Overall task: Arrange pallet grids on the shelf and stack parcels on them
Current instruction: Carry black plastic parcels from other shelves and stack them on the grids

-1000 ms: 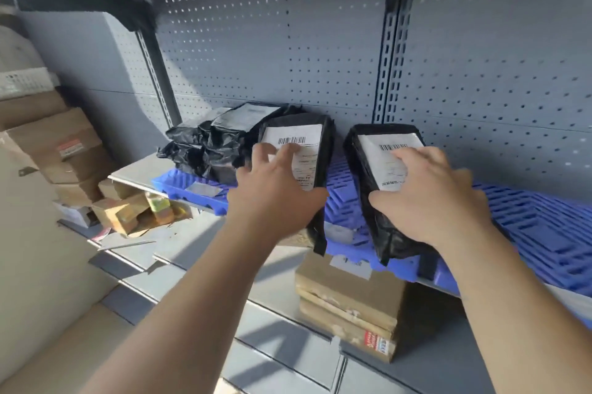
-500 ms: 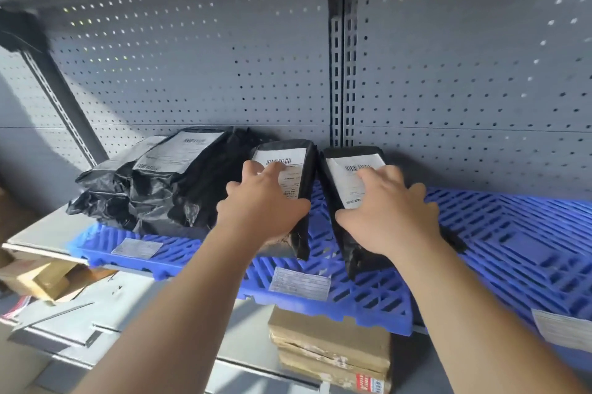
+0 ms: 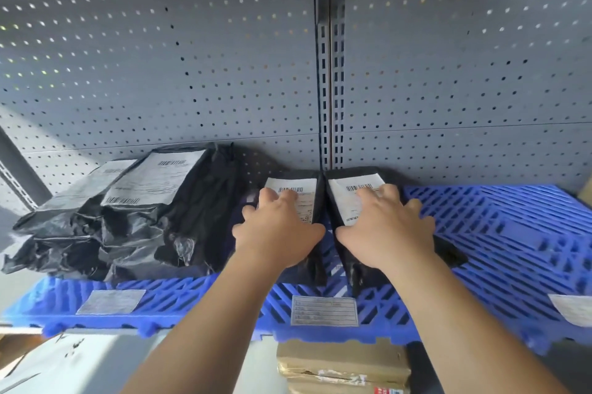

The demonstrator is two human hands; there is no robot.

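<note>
Two spread hands press flat, left hand (image 3: pixel 278 230) on one parcel (image 3: pixel 306 185), right hand (image 3: pixel 386 233) on its neighbour (image 3: pixel 344 193), at the pallet grid's (image 3: pixel 512 233) back edge; uneven pushing could skew them.

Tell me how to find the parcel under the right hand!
Follow the slotted post down the grey pegboard wall to the blue pallet grid. Two slim black parcels lie together at its foot. Yours is the right parcel, under the right hand; the left parcel has the left hand on it.
</note>
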